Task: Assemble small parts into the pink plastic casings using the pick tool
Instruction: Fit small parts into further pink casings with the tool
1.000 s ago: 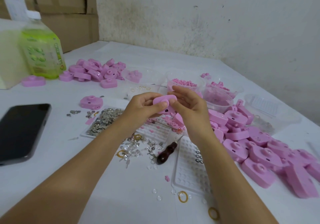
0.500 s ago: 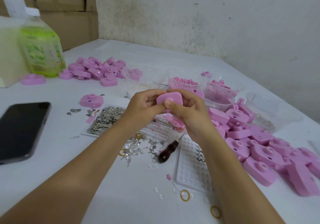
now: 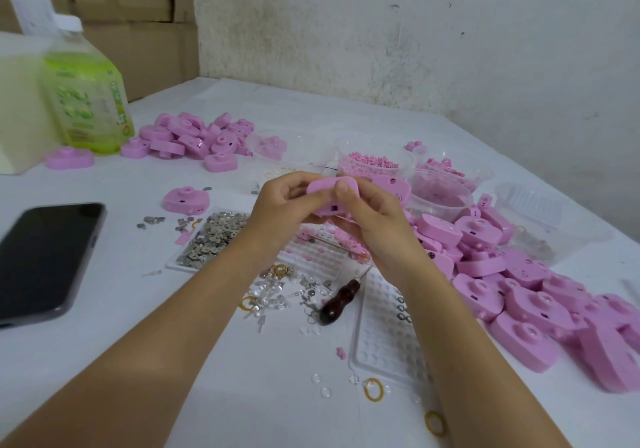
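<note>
Both hands, left hand (image 3: 287, 205) and right hand (image 3: 367, 219), pinch one pink casing (image 3: 327, 188) with curled fingers above the bench (image 3: 104, 343); the wooden-handled pick tool (image 3: 339, 297) lies just below.

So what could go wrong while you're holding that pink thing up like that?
The pink casing is pinched in the air between the left hand and right hand. If it slips, it could scatter the little pink bits below. The pick tool lies beside the right forearm, so it might get bumped or prick. A forearm could also sweep away the loose clear bits.
</note>
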